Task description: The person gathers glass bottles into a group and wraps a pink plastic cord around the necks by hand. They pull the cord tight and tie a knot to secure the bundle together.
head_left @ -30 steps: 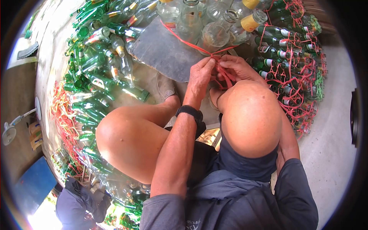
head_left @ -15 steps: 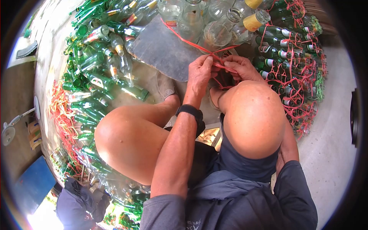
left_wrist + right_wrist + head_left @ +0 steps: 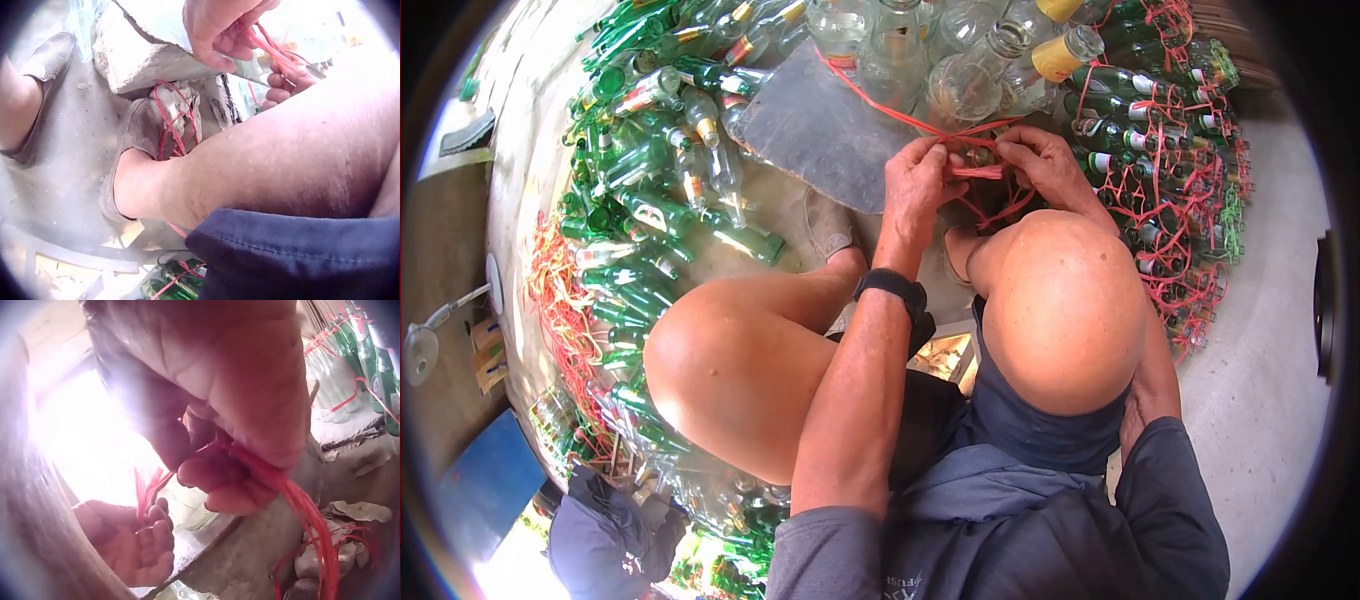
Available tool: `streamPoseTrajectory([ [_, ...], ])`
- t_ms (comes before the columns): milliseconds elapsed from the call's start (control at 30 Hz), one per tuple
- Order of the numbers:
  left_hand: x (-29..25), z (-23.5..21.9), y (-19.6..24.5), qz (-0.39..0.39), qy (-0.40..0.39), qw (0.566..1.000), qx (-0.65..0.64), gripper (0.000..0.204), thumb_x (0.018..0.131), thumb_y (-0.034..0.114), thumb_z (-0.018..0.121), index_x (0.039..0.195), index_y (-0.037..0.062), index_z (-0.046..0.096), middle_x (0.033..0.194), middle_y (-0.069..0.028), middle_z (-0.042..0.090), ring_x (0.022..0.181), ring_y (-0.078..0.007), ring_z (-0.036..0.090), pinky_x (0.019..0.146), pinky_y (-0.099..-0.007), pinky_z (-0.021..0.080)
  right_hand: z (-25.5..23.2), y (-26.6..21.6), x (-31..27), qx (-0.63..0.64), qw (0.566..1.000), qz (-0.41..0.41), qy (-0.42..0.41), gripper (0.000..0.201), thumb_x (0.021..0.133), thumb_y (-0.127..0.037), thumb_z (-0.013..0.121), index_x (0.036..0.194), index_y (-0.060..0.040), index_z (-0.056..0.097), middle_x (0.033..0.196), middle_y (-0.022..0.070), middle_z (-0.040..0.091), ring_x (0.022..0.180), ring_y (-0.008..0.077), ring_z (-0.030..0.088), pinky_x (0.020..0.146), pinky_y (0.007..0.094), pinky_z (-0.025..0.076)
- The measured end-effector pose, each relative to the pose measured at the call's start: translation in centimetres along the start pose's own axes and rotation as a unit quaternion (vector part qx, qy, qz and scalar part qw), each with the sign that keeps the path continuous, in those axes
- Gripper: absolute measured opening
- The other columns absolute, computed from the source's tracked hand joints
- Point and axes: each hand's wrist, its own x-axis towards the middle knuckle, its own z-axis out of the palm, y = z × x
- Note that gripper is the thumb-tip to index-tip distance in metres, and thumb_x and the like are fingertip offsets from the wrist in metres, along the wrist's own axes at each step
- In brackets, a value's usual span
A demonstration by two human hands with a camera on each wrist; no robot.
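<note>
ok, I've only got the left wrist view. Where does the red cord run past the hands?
Observer: In the head view, the red cord crosses in front of a cluster of clear bottles.
Operator: Any loose end showing?
Observer: Yes, the right wrist view shows a frayed red end sticking up from the left hand.
Operator: What's off to the left?
Observer: Head view shows a big pile of green bottles, some clear ones mixed in.
</note>
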Motion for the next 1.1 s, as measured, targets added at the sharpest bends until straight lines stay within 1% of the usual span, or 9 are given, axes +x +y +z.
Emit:
streamPoseTrajectory([
  [167, 0.0, -0.4, 0.1, -0.031, -0.006, 0.999, -0.027, 0.029, 0.098, 0.013, 0.051, 0.117, -0.0013, 0.067, 0.080, 0.0003, 0.058, 0.065, -0.0106, 0.054, 0.056, -0.0278, 0.047, 0.5, -0.9, 0.1, 0.128, 0.984, 0.116, 0.051, 0.019, 0.098, -0.026, 0.070, 0.102, -0.0082, 0.076, 0.074, -0.0079, 0.061, 0.057, -0.0005, 0.043, 0.048, 0.0190, 0.028],
  [233, -0.1, -0.5, 0.3, -0.036, 0.010, 0.999, 0.022, 0.030, 0.094, 0.014, 0.052, 0.115, -0.0004, 0.069, 0.073, 0.0019, 0.054, 0.057, -0.0084, 0.045, 0.051, -0.0268, 0.039, 0.8, -0.3, 0.3, 0.113, 0.988, 0.090, 0.058, 0.015, 0.098, -0.026, 0.071, 0.098, -0.0118, 0.076, 0.071, -0.0098, 0.056, 0.055, -0.0004, 0.040, 0.047, 0.0197, 0.025],
  [367, -0.1, -0.1, 0.4, 0.003, 0.036, 0.997, 0.065, 0.033, 0.092, 0.013, 0.051, 0.115, -0.0004, 0.070, 0.073, 0.0017, 0.056, 0.056, -0.0087, 0.046, 0.050, -0.0269, 0.039, 0.7, 0.2, 0.3, 0.109, 0.990, 0.073, 0.047, 0.013, 0.098, -0.027, 0.072, 0.095, -0.0145, 0.074, 0.066, -0.0118, 0.050, 0.052, -0.0010, 0.035, 0.046, 0.0200, 0.021],
  [567, -0.4, 0.6, -0.4, 0.061, 0.052, 0.990, 0.115, 0.034, 0.095, 0.015, 0.055, 0.119, -0.0022, 0.071, 0.085, -0.0014, 0.066, 0.072, -0.0083, 0.056, 0.063, -0.0258, 0.045, 1.0, -0.9, -0.6, 0.166, 0.972, 0.158, -0.058, 0.015, 0.099, -0.025, 0.071, 0.097, -0.0106, 0.072, 0.066, -0.0115, 0.047, 0.053, -0.0020, 0.033, 0.046, 0.0184, 0.021],
  [700, -0.3, 1.2, -1.3, 0.099, 0.063, 0.990, 0.078, 0.030, 0.098, 0.016, 0.059, 0.115, -0.0037, 0.072, 0.087, -0.0033, 0.068, 0.075, -0.0112, 0.057, 0.070, -0.0279, 0.048, 1.7, -1.5, -0.7, 0.190, 0.968, 0.138, -0.095, 0.014, 0.099, -0.024, 0.070, 0.095, -0.0110, 0.071, 0.067, -0.0113, 0.046, 0.052, -0.0022, 0.033, 0.045, 0.0181, 0.021],
  [767, 0.5, 0.8, -2.5, 0.132, 0.072, 0.986, 0.077, 0.027, 0.099, 0.016, 0.061, 0.110, -0.0042, 0.074, 0.084, -0.0044, 0.068, 0.073, -0.0137, 0.058, 0.070, -0.0295, 0.050, 1.7, -2.9, -1.0, 0.195, 0.957, 0.164, -0.137, 0.013, 0.099, -0.016, 0.069, 0.095, -0.0043, 0.074, 0.074, -0.0055, 0.057, 0.067, 0.0004, 0.049, 0.055, 0.0165, 0.034],
  [867, 1.4, 0.0, -3.7, 0.194, 0.090, 0.966, 0.145, 0.026, 0.095, 0.018, 0.065, 0.108, -0.0012, 0.077, 0.086, -0.0129, 0.070, 0.078, -0.0213, 0.063, 0.079, -0.0340, 0.051, 2.1, -2.2, -0.6, 0.145, 0.965, 0.148, -0.159, 0.013, 0.099, -0.023, 0.069, 0.092, -0.0126, 0.071, 0.067, -0.0112, 0.048, 0.052, -0.0014, 0.033, 0.046, 0.0192, 0.021],
  [933, 0.9, -0.4, -2.8, 0.260, 0.115, 0.884, 0.371, 0.033, 0.098, 0.020, 0.061, 0.112, -0.0060, 0.075, 0.092, -0.0089, 0.075, 0.086, -0.0133, 0.064, 0.078, -0.0310, 0.052, 2.2, -1.8, -0.5, 0.149, 0.965, 0.143, -0.164, 0.013, 0.099, -0.023, 0.069, 0.090, -0.0131, 0.070, 0.068, -0.0112, 0.048, 0.052, -0.0012, 0.033, 0.046, 0.0197, 0.021],
  [1100, -0.2, 0.6, -1.0, 0.176, 0.079, 0.939, 0.286, 0.033, 0.095, 0.021, 0.063, 0.111, -0.0052, 0.076, 0.092, -0.0112, 0.076, 0.087, -0.0153, 0.066, 0.080, -0.0314, 0.054, 2.2, -1.0, -0.4, 0.142, 0.966, 0.126, -0.175, 0.014, 0.099, -0.021, 0.069, 0.087, -0.0138, 0.069, 0.068, -0.0110, 0.049, 0.053, 0.0000, 0.036, 0.047, 0.0211, 0.021],
])
